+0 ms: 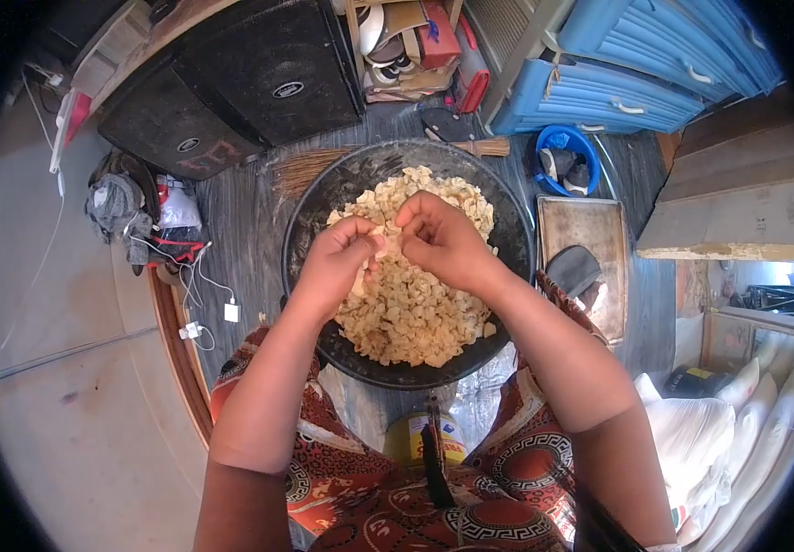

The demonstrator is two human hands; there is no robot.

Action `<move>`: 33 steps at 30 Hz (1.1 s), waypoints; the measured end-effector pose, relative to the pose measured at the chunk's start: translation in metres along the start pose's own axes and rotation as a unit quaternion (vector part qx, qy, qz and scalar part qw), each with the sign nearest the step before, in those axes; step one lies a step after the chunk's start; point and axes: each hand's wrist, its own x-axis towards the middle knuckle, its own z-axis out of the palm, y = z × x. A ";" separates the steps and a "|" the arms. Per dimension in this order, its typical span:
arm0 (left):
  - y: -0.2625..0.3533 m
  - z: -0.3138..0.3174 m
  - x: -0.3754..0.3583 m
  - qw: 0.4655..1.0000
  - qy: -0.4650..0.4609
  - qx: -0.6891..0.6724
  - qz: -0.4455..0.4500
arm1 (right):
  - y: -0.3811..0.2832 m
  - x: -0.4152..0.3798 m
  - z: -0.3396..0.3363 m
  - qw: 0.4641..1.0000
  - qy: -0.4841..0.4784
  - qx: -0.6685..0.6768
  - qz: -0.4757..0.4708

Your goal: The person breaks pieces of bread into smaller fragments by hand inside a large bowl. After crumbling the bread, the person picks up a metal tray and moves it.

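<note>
A wide black basin (511, 207) stands on the floor in front of my knees, heaped with small, pale yellow, crumbly pieces (406, 317). Above the heap, my left hand (334, 262) is closed, with a pale piece (380, 241) pinched at its thumb and fingertips. My right hand (445, 244) is close beside it, fingers curled in and tips at the same piece. Whether the right fingers hold a separate bit cannot be made out. The exact kind of food is not clear.
Black speakers (268, 92) and a straw broom (300, 170) lie beyond the basin. To the right are a blue bucket (544, 152), a metal tray (590, 213) with a dark object on it, and blue drawers (618, 92). White chargers (231, 313) with cables lie at left.
</note>
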 end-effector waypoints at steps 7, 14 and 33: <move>0.013 -0.002 -0.003 0.986 0.057 -0.140 -0.072 | 0.001 0.003 -0.001 0.996 0.039 -0.077 -0.015; 0.014 0.015 -0.011 0.988 -0.035 -0.146 -0.028 | 0.003 0.001 0.004 0.973 0.041 -0.194 -0.120; -0.018 -0.021 0.015 0.911 0.097 0.379 0.128 | -0.002 -0.010 -0.020 0.973 0.004 -0.158 -0.168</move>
